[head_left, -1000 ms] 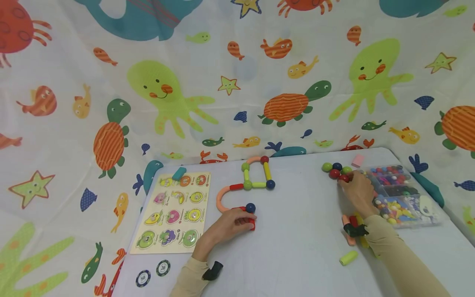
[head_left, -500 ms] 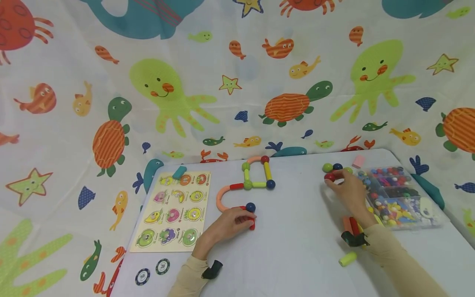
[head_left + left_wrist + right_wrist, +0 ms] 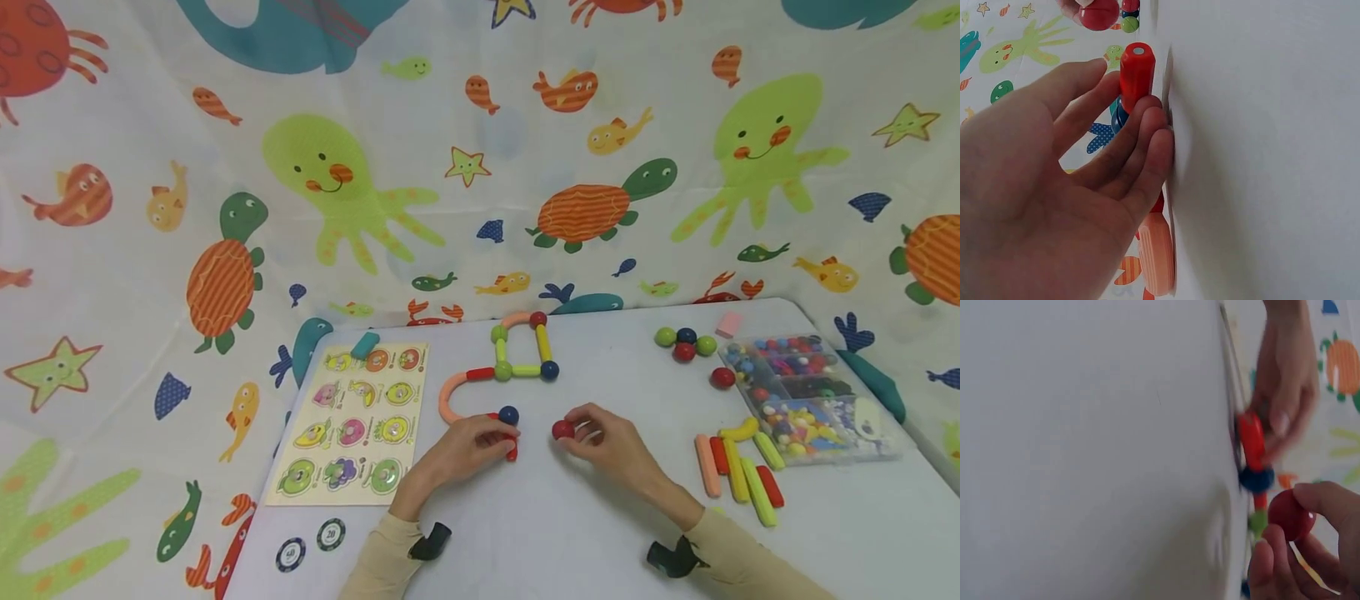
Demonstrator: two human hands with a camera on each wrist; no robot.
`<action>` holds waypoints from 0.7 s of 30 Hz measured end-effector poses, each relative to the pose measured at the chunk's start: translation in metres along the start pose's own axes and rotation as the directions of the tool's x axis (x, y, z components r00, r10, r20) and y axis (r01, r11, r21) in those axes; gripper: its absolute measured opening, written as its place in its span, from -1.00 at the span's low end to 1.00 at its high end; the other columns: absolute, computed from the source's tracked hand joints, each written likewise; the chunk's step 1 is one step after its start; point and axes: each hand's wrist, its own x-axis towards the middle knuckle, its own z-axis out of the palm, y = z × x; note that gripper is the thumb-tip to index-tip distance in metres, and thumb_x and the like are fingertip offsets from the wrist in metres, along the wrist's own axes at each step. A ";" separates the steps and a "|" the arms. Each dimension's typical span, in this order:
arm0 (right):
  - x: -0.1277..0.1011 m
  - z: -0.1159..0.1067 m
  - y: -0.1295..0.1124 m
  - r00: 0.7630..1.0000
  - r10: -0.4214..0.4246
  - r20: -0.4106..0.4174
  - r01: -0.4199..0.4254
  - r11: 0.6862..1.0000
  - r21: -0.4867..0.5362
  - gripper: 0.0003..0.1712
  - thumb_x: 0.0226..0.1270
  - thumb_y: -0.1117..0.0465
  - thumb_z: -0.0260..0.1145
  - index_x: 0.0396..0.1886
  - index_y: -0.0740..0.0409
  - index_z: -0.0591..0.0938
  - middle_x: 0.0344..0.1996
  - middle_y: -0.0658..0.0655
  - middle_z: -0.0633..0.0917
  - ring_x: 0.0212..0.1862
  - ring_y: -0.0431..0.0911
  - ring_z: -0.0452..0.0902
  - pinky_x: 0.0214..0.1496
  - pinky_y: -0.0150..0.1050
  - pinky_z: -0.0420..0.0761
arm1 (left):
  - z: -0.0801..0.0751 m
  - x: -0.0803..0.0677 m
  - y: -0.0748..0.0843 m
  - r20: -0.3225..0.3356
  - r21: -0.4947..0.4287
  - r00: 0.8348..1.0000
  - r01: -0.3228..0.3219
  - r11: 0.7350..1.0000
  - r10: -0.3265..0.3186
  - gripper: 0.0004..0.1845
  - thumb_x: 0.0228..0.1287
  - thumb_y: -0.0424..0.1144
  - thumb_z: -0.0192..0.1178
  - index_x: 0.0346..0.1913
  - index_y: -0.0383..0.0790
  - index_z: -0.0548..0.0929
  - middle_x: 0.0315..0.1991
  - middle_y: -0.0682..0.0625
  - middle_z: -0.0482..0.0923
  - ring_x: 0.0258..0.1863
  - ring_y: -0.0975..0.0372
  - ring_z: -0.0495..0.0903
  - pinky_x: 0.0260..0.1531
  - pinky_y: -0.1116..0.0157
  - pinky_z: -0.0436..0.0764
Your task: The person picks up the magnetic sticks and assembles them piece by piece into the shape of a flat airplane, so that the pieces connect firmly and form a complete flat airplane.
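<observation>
My left hand [image 3: 463, 454] pinches a short red rod [image 3: 1137, 72] whose free end faces the camera in the left wrist view. Just behind that rod sits a blue ball [image 3: 508, 415], joined through another red rod to a peach curved rod [image 3: 448, 396]. The chain runs on through a red rod [image 3: 480, 374] to a loop of green, yellow and peach rods with a green ball [image 3: 503, 369] at the near corner. A short gap to the right, my right hand [image 3: 618, 450] holds a red ball [image 3: 1291, 515] between thumb and fingers, above the table.
A fruit puzzle board [image 3: 345, 493] lies at left, two round chips [image 3: 331, 534] before it. At right are loose rods [image 3: 738, 471], a stray red ball [image 3: 723, 378], a cluster of balls [image 3: 684, 352] and a divided bead box [image 3: 840, 454]. A patterned cloth [image 3: 480, 275] hangs behind.
My right hand has picked a red ball from the group at the right and carried it left and nearer, close to the left hand. My left hand has kept its place on the red rod.
</observation>
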 end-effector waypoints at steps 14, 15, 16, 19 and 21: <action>-0.010 0.058 -0.018 0.978 -0.064 0.201 0.043 0.994 0.105 -0.68 0.23 0.05 0.53 -0.09 0.00 0.65 -0.25 -0.10 0.73 -0.30 -0.32 0.61 -0.21 -0.42 0.63 | -0.001 0.001 0.002 -0.013 -0.008 1.000 -0.011 1.000 0.011 -0.72 0.41 -0.19 0.29 0.14 -0.03 0.72 -0.22 0.21 0.63 -0.22 0.38 0.55 -0.07 0.40 0.59; -0.010 0.059 -0.018 0.978 -0.065 0.198 0.045 0.994 0.104 -0.68 0.23 0.05 0.53 -0.09 0.00 0.65 -0.25 -0.10 0.73 -0.30 -0.33 0.61 -0.21 -0.42 0.63 | -0.001 0.001 0.002 -0.014 -0.007 1.000 -0.010 1.000 0.010 -0.72 0.41 -0.19 0.29 0.14 -0.03 0.72 -0.22 0.21 0.63 -0.22 0.37 0.56 -0.08 0.40 0.59; -0.009 0.061 -0.018 0.979 -0.067 0.193 0.047 0.993 0.105 -0.68 0.23 0.06 0.53 -0.10 0.00 0.65 -0.25 -0.10 0.73 -0.30 -0.33 0.62 -0.21 -0.42 0.63 | 0.000 0.001 0.002 -0.014 -0.004 1.000 -0.011 1.000 0.011 -0.72 0.41 -0.19 0.29 0.14 -0.02 0.72 -0.23 0.22 0.63 -0.22 0.37 0.55 -0.08 0.41 0.59; -0.009 0.064 -0.020 0.981 -0.074 0.177 0.056 0.993 0.103 -0.69 0.23 0.07 0.53 -0.10 0.01 0.65 -0.25 -0.10 0.73 -0.30 -0.34 0.63 -0.22 -0.42 0.64 | 0.000 0.001 0.001 -0.014 0.003 1.000 -0.011 1.000 0.011 -0.71 0.40 -0.18 0.30 0.14 -0.01 0.72 -0.23 0.23 0.63 -0.22 0.38 0.55 -0.08 0.41 0.59; -0.009 0.065 -0.021 0.983 -0.083 0.167 0.066 0.993 0.101 -0.69 0.22 0.08 0.54 -0.10 0.01 0.65 -0.25 -0.10 0.73 -0.30 -0.33 0.63 -0.22 -0.41 0.64 | 0.000 0.001 0.000 -0.012 0.006 1.000 -0.011 1.000 0.011 -0.71 0.40 -0.18 0.30 0.14 0.00 0.72 -0.23 0.23 0.62 -0.23 0.38 0.55 -0.08 0.42 0.60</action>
